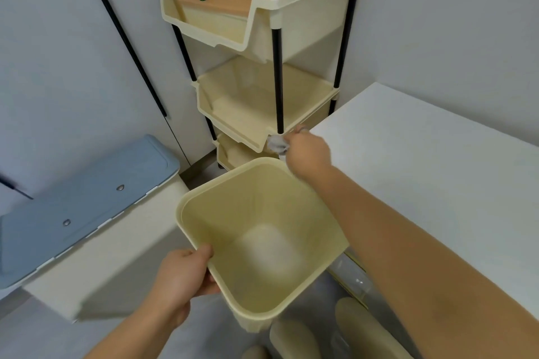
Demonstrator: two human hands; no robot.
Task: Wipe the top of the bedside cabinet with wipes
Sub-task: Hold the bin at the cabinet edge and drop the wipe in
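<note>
Slippers (pixel 294 338) show at the bottom edge of the frame, on the floor under the bin.

Just above them, lower centre, the left hand (pixel 180 277) grips the near-left corner of a cream bin (pixel 221 213). Its thumb is hooked over the rim and its fingers (pixel 204 285) are curled beneath the outer wall. The bin is held off the floor and tilted, so its open mouth faces up and toward the camera. Inside there is only a pale blur at the bottom, and I cannot tell whether anything lies there.

Diagonally across the mouth, at the bin's far-right corner, the right hand (pixel 306 151) is seen from the back. Its fingers are bunched, pinching a crumpled grey-white wipe (pixel 276 144). The wad has no clear long axis. It pokes out to the left of the knuckles, just past the far rim rather than over the opening.

By my judgement a drop into the bin turns on that offset, because the mouth lies below the wipe and nearer the camera. Either hand could close the gap.

To the right, the white top of the bedside cabinet (pixel 423 154) runs along the forearm. A blue-lidded box (pixel 87 192) sits at left. Beyond the wipe stands a cream tiered rack (pixel 262 114).
</note>
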